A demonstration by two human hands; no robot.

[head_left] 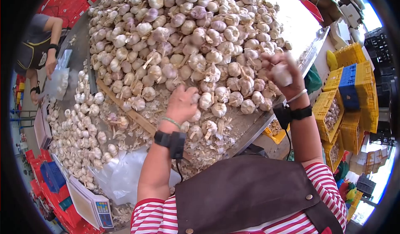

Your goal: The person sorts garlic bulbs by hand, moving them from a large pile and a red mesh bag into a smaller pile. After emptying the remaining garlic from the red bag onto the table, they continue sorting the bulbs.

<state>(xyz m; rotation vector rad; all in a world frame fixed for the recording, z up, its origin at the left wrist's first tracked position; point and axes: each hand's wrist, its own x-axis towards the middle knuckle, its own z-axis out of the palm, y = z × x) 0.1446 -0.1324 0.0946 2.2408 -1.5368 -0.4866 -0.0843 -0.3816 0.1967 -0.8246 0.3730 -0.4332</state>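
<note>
A large heap of garlic bulbs [187,38] covers the metal table [254,128]. My left hand [182,104] is at the heap's near edge, its fingers curled down against the bulbs; what they grip, if anything, is hidden. Raised over the heap's right edge, my right hand [288,72] has its fingers bent around a whitish garlic bulb [281,74], somewhat blurred. Loose skins [216,144] lie between my arms. Left of a wooden strip [133,116] is a second spread of cleaner, whiter bulbs [79,140].
Clear plastic bags [121,177] lie near my left forearm, beside a scale [89,200]. At the far left a co-worker's hand [50,64] is at another plastic bag [58,84]. Yellow crates [358,88] stand stacked on the right, red crates [62,3] at the upper left.
</note>
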